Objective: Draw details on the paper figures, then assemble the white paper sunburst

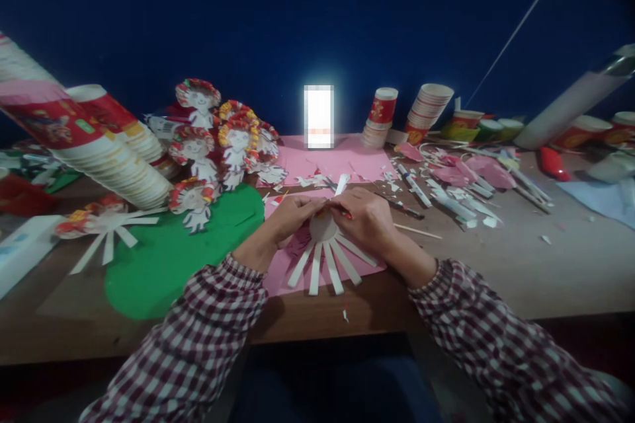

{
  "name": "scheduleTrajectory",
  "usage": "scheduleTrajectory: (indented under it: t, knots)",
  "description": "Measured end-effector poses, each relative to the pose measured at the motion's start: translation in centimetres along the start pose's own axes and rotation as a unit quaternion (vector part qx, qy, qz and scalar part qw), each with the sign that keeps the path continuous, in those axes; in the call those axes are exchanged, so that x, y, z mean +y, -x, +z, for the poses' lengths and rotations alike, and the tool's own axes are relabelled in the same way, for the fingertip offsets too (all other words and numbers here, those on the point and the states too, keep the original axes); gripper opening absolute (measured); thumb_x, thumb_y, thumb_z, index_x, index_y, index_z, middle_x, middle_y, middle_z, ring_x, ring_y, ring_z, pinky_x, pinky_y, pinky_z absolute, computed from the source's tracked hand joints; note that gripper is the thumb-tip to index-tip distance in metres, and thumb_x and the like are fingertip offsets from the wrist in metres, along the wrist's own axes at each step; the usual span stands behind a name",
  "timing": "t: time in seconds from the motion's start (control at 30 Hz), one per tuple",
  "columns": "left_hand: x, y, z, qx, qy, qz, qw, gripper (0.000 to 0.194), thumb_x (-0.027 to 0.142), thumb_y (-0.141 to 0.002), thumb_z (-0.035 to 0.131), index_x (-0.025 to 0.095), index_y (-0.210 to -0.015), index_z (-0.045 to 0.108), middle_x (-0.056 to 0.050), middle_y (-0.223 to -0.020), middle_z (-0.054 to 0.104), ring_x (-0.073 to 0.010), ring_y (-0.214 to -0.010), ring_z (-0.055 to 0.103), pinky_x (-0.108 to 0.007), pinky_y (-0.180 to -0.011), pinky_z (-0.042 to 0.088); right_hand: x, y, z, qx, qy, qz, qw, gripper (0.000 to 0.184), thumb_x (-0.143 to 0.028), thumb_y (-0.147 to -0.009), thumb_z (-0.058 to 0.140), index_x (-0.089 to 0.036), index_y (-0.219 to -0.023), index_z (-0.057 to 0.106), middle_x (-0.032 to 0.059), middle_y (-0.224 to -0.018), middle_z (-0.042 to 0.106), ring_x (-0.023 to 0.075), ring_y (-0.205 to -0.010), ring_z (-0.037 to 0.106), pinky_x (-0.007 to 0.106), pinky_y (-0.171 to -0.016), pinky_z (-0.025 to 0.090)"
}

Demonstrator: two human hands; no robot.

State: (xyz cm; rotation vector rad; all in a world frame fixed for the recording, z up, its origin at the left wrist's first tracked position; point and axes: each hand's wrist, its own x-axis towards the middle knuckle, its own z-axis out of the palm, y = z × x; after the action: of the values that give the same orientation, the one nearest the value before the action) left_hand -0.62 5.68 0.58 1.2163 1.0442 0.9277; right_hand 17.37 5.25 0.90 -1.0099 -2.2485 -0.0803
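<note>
A paper cup cut into strips [325, 230] lies splayed on a pink sheet [278, 281], its white strips fanned toward me. My left hand [296, 215] grips its far left side, thumb and fingers pressed together. Across from it, my right hand [366, 217] is closed on the far right side of the same cup, fingers curled. Both hands meet at the cup's far edge, where one strip stands up between them. A bit of red and orange shows under the fingers; the exact fingertip contact is hidden.
Finished paper-cup figures [237, 145] stand left on a green mat [223, 231]. Tall cup stacks [109, 165] lean at far left; shorter stacks [381, 112] stand behind. Paper scraps, a marker [415, 186] and pink pieces [451, 170] litter the right. A bright blurred rectangle [319, 115] stands ahead.
</note>
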Motion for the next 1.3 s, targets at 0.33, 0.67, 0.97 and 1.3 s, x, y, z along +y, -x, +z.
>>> scheduleTrajectory:
  t: [0.33,0.67,0.97,1.3]
  knots:
    - [-0.07,-0.03,-0.13,0.007,-0.007,-0.028,1.0,0.041,0.051,-0.061,0.076,0.012,-0.071,0.07,-0.002,-0.064,0.062,-0.0108,-0.059,0.05,-0.023,-0.057,0.037,-0.15,-0.2,-0.12,-0.01,0.034,-0.028,0.999,0.019,-0.022,-0.091,0.05,-0.018,-0.082,0.066,0.0052,-0.078,0.068,0.0171,-0.078,0.058,0.027,-0.075,0.041]
    - [0.23,0.25,-0.13,-0.005,0.026,-0.056,0.998,0.032,0.041,-0.061,0.079,0.012,-0.065,0.066,0.002,-0.058,0.057,-0.0077,-0.054,0.047,-0.021,-0.053,0.034,-0.47,-0.11,0.05,-0.03,0.061,-0.028,0.997,0.02,-0.025,-0.092,0.05,-0.018,-0.084,0.067,0.0054,-0.077,0.068,0.0168,-0.077,0.057,0.027,-0.073,0.04]
    - [0.64,0.23,-0.53,-0.004,0.064,-0.092,0.994,0.028,0.031,-0.057,0.081,0.011,-0.073,0.071,-0.002,-0.067,0.065,-0.0103,-0.061,0.055,-0.024,-0.062,0.043,-0.51,0.08,0.16,-0.037,0.045,-0.021,0.998,0.015,-0.02,-0.087,0.052,-0.019,-0.09,0.066,0.0058,-0.084,0.068,0.0183,-0.082,0.057,0.029,-0.075,0.042]
    - [0.12,-0.14,-0.83,-0.004,0.034,-0.063,0.997,0.019,0.025,-0.06,0.077,0.012,-0.073,0.073,-0.002,-0.062,0.065,-0.0105,-0.06,0.055,-0.025,-0.063,0.042,-0.82,-0.01,0.17,-0.061,0.051,-0.022,0.997,0.013,-0.021,-0.088,0.052,-0.017,-0.086,0.065,0.0072,-0.085,0.068,0.0181,-0.081,0.057,0.029,-0.074,0.041]
